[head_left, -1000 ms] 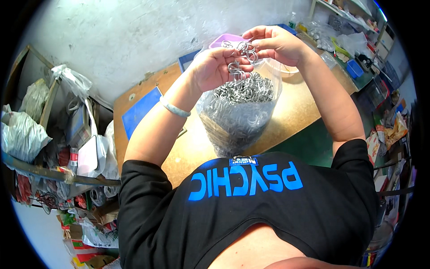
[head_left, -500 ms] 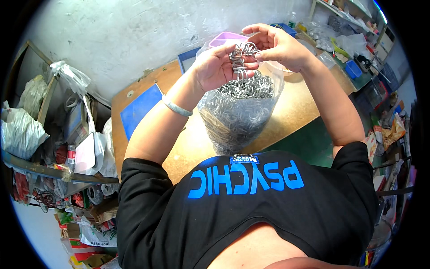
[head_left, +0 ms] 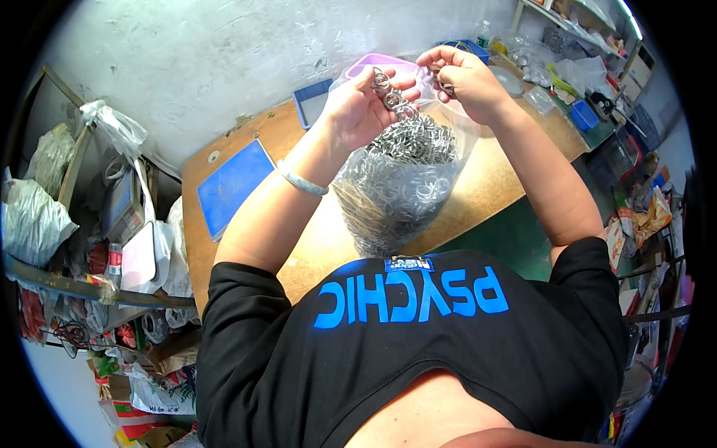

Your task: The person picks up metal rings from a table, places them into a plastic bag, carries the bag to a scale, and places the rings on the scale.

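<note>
Over the mouth of a clear plastic bag (head_left: pixel 457 187), my left hand (head_left: pixel 352 113) is turned palm up with its fingers curled. A loose row of silver metal rings (head_left: pixel 396 101) lies across that palm and fingers. Just to the right, my right hand (head_left: pixel 472 86) is closed around a few more metal rings (head_left: pixel 446 88), partly hidden by its fingers. The bag stands on the table close to my chest, filled with a heap of the same kind of rings (head_left: pixel 414 140).
On the wooden table (head_left: pixel 299 239) lies a flat blue panel (head_left: pixel 235 187) at left. A pink basin (head_left: pixel 381 66) and a blue tray (head_left: pixel 308 101) stand behind the bag. Cluttered shelving (head_left: pixel 97 287) is at left; a workbench with a small blue bin (head_left: pixel 586 116) is at right.
My right hand has drawn away from the left palm, slightly right, with a few rings now in its fingers. The left hand has shifted slightly, and fewer rings lie in it.
</note>
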The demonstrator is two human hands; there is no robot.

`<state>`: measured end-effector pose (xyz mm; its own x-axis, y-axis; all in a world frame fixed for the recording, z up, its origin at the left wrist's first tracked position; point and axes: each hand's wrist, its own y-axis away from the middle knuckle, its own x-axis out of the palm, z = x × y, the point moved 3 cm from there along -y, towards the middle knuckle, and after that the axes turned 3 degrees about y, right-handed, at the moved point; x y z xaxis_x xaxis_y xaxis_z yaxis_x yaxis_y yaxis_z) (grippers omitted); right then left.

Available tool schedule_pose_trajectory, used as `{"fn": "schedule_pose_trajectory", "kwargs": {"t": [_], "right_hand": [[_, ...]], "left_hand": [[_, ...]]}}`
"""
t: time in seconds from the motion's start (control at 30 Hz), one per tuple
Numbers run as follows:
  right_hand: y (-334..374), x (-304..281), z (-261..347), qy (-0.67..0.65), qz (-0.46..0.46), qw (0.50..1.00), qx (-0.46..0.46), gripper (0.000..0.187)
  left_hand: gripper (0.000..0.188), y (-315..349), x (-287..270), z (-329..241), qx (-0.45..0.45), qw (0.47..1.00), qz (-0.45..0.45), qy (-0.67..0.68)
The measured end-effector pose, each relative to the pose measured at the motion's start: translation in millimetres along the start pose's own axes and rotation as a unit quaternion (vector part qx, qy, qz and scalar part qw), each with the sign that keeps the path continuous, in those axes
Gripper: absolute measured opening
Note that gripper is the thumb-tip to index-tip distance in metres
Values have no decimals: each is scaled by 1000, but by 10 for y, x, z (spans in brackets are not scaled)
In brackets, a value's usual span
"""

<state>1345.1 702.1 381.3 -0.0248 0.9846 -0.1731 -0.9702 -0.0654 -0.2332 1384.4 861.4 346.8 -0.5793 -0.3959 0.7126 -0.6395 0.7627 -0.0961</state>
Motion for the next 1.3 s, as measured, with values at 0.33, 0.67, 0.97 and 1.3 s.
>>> {"fn": "schedule_pose_trajectory", "kwargs": {"t": [0.33, 0.67, 0.97, 1.3], "right_hand": [[113, 255, 36, 171, 65, 978, -97, 20], [75, 318, 54, 185, 57, 973, -128, 15], [58, 304, 45, 154, 42, 975, -157, 9], [6, 342, 120, 104, 58, 979, -163, 20]], "left_hand": [[45, -14, -27, -83, 94, 990, -26, 99], [44, -46, -68, -118, 100, 988, 59, 101], [38, 8, 5, -135, 74, 987, 56, 134], [42, 12, -67, -74, 57, 986, 91, 125]]}}
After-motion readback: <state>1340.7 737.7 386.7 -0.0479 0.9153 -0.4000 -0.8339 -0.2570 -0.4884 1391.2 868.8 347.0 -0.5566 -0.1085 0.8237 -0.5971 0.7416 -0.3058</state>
